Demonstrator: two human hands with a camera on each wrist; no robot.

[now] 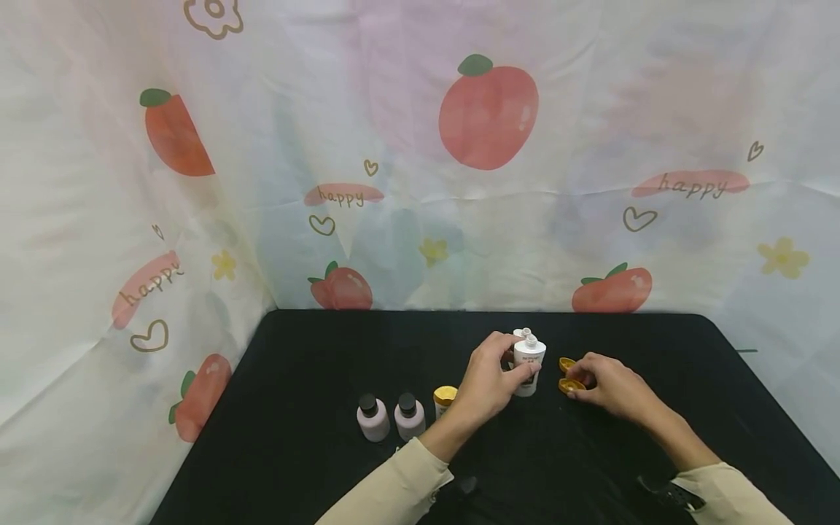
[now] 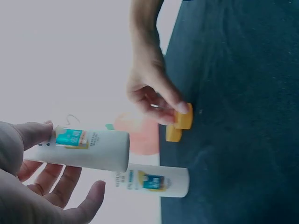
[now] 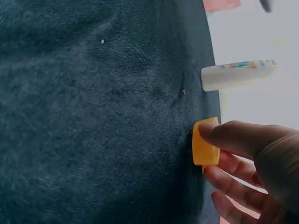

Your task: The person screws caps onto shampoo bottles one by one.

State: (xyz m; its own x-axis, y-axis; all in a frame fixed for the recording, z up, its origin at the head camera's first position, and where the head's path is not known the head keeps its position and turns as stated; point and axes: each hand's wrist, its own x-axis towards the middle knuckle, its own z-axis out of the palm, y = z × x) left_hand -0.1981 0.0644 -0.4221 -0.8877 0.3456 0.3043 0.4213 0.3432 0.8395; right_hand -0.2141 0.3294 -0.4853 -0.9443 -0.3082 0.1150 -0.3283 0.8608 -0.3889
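My left hand (image 1: 488, 375) holds an uncapped white bottle (image 2: 100, 151) between thumb and fingers, its base raised off the black table. Beside it, a second white bottle (image 2: 168, 182) stands upright on the table, partly hidden behind the held one in the head view. To the right, my right hand (image 1: 613, 390) pinches a yellow cap (image 3: 205, 144) at the tabletop. Another yellow cap (image 1: 566, 362) lies right behind that one, mostly covered in the right wrist view.
Two pink bottles with black caps, one at left (image 1: 373, 419) and its neighbour (image 1: 410, 419), stand on the black table (image 1: 315, 364). Next to them is a yellow-capped bottle (image 1: 445, 396), partly behind my left forearm. A printed curtain (image 1: 394, 131) hangs along the table's back and left.
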